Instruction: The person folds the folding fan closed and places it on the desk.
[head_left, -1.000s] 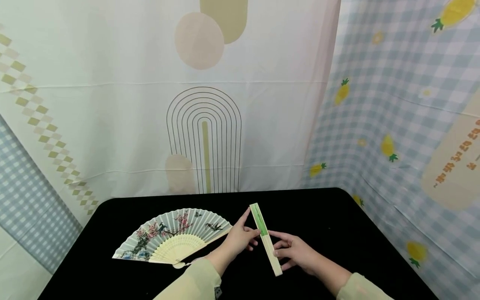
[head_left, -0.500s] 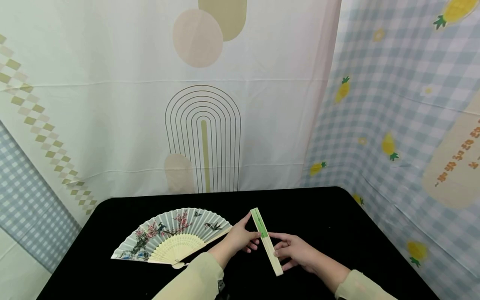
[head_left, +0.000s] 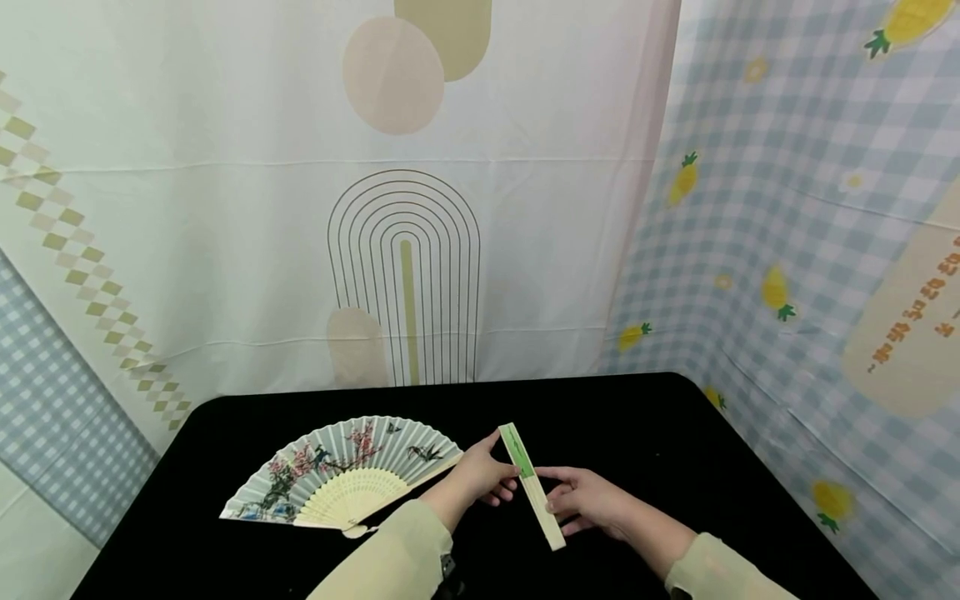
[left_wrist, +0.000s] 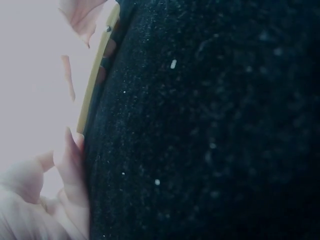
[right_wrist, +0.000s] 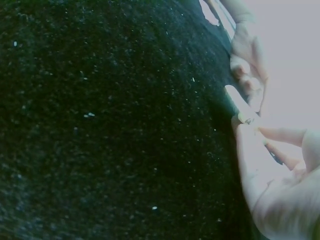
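Note:
A folded hand fan (head_left: 532, 487), pale wood with a green strip along its upper half, slants between both hands over the black table. My left hand (head_left: 478, 473) holds its upper part, thumb across the green strip and a finger at the top end. Lower down on its right side, my right hand (head_left: 596, 502) pinches it between thumb and fingers. In the left wrist view the folded fan (left_wrist: 94, 82) appears edge-on, a small rivet near its far end. An open fan (head_left: 360, 467) with painted blossoms and birds lies spread left of my left hand, partly behind that wrist.
The black table (head_left: 645, 433) has rounded back corners. A pale patterned curtain (head_left: 540, 250) hangs behind it, and a blue-checked cloth with pineapples (head_left: 750, 250) runs along the right side. A tassel cord shows by the open fan's pivot (head_left: 354, 530).
The folded fan's upper end has come down slightly, with my left hand moving along with it. My right hand has barely moved, and the open fan stays where it was.

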